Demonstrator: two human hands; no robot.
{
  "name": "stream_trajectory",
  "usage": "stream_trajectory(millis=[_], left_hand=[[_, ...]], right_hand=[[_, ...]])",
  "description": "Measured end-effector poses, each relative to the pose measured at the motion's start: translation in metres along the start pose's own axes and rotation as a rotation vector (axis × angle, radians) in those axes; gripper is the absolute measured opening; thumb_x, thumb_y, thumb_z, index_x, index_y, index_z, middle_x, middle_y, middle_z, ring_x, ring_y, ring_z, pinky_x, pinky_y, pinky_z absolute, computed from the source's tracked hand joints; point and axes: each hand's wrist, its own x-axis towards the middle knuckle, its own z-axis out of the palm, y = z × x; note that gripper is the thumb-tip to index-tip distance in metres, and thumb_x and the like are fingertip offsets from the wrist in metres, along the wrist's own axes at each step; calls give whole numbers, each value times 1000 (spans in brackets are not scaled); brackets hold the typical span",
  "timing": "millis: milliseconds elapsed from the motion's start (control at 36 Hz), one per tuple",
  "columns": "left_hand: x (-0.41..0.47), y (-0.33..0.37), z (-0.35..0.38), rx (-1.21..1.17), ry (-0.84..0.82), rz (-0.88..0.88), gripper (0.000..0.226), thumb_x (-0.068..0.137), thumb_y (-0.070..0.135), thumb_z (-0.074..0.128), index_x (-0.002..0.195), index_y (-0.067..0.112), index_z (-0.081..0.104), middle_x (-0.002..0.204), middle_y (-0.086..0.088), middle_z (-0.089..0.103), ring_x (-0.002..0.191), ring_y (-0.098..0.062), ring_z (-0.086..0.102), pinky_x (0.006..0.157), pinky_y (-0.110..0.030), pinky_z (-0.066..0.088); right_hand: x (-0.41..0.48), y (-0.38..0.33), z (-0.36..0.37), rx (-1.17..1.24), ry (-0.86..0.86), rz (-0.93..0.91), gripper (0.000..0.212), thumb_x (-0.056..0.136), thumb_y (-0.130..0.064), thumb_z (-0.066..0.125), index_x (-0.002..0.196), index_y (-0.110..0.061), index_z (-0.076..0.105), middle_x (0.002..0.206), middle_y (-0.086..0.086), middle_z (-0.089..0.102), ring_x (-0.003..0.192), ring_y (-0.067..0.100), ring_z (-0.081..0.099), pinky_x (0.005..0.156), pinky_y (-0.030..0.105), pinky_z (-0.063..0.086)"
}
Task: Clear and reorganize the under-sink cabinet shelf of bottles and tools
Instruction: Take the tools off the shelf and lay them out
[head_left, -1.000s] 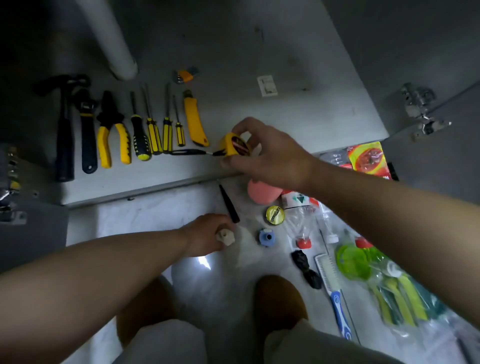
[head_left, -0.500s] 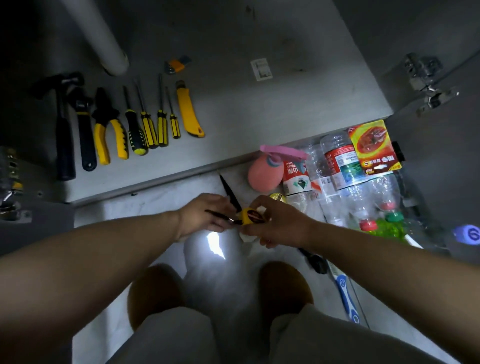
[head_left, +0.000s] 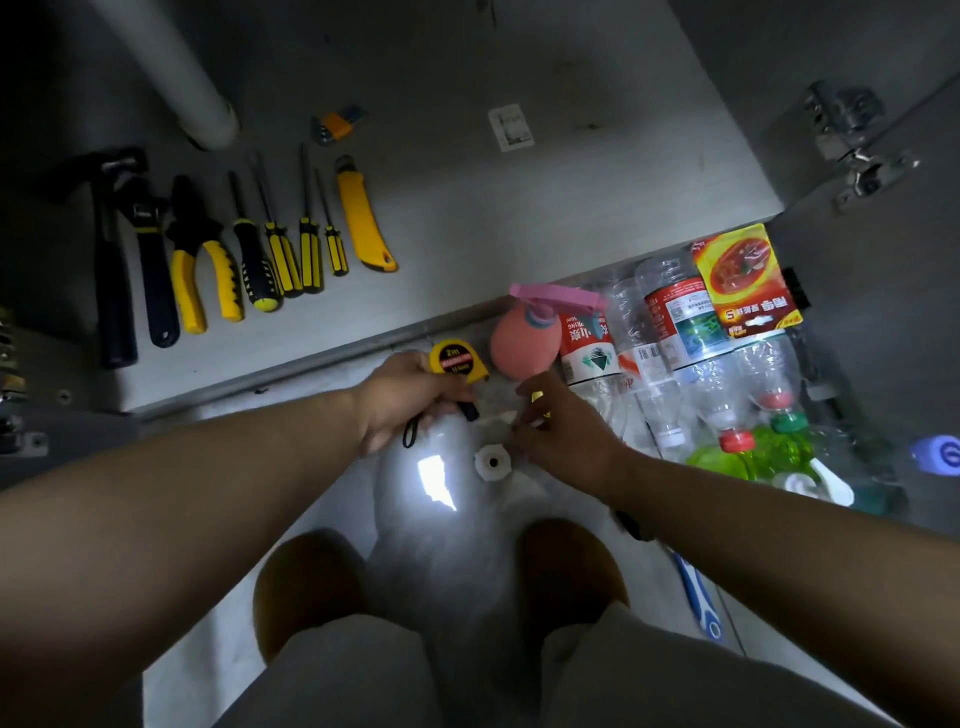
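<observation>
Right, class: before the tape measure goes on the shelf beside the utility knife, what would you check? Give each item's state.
1. Grip: the left hand holds the tape measure: ok.
2. Space: bare shelf right of the utility knife: ok.
3. Snag: the wrist strap dangles below the hand: not ok.
4. Help: whether the right hand is free, as it seems to pinch something small: cannot tell.
5. Path: the white plastic nut lies on the floor, off the route: ok.

The yellow tape measure (head_left: 457, 358) reads "2m"; print on the bottle labels (head_left: 589, 343) and red packet (head_left: 745, 280) is too blurred to read
</observation>
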Motion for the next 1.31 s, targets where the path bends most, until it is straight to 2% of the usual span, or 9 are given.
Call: stream_trajectory(millis=[222,333,500,667,778,861,1056,1139,1306], left_hand=[[18,15,24,-42,250,-49,48,99,18,63,134,-11,47,93,-22,73,42,-13,58,39,-24,40],[26,15,39,-233,296,-23,49,103,5,50,146,-7,29,110,-33,67,82,-33,67,65,-41,54],[25,12,38,-208,212,-104,70,99,3,56,155,3,13,111,-27,67,85,-28,66,76,-37,56],[29,5,33,149,340,-151,68,88,6,71,140,-14,31,97,-20,75,77,-29,69,61,-37,55],[33,4,35,196,366,-139,37,85,1,64,120,-10,57,104,-18,75,104,-29,70,91,-39,58],[35,6,44,282,259,-97,25,88,3,62,111,-6,67,113,-16,73,107,-24,69,96,-36,56],[29,-5,45,377,122,79,20,88,2,65,107,8,69,111,-18,72,107,-32,68,96,-46,56],[26,-10,37,608,129,162,37,91,13,61,126,18,54,124,-7,63,99,-20,59,70,-26,50],[20,-14,10,632,282,175,55,86,19,66,131,16,34,118,-16,60,103,-30,64,71,-30,47]], right_hand=[[5,10,3,-49,54,-19,29,90,-9,60,117,-16,55,92,7,69,83,22,69,79,42,57],[9,18,3,-37,36,-16,26,90,-10,59,113,-21,54,89,5,71,80,20,70,76,40,59],[12,31,3,13,125,-9,16,92,-11,55,104,-22,58,70,-10,67,65,-8,63,49,5,43],[16,35,3,41,137,47,14,94,-18,56,94,-32,56,71,-10,68,63,3,67,55,19,50],[17,36,2,45,121,59,14,94,-19,54,93,-32,56,70,-15,69,62,2,68,50,15,48],[20,39,2,25,131,65,12,93,-21,55,93,-33,57,81,-7,68,75,12,69,63,30,58],[23,44,1,27,163,63,12,92,-20,58,92,-31,61,83,-4,68,78,18,69,75,42,62],[23,44,-1,4,160,65,12,93,-19,58,94,-31,61,85,-6,67,80,16,69,74,36,61],[18,38,-4,-362,105,-235,21,90,-13,58,109,-19,63,109,0,56,91,15,56,68,16,41]])
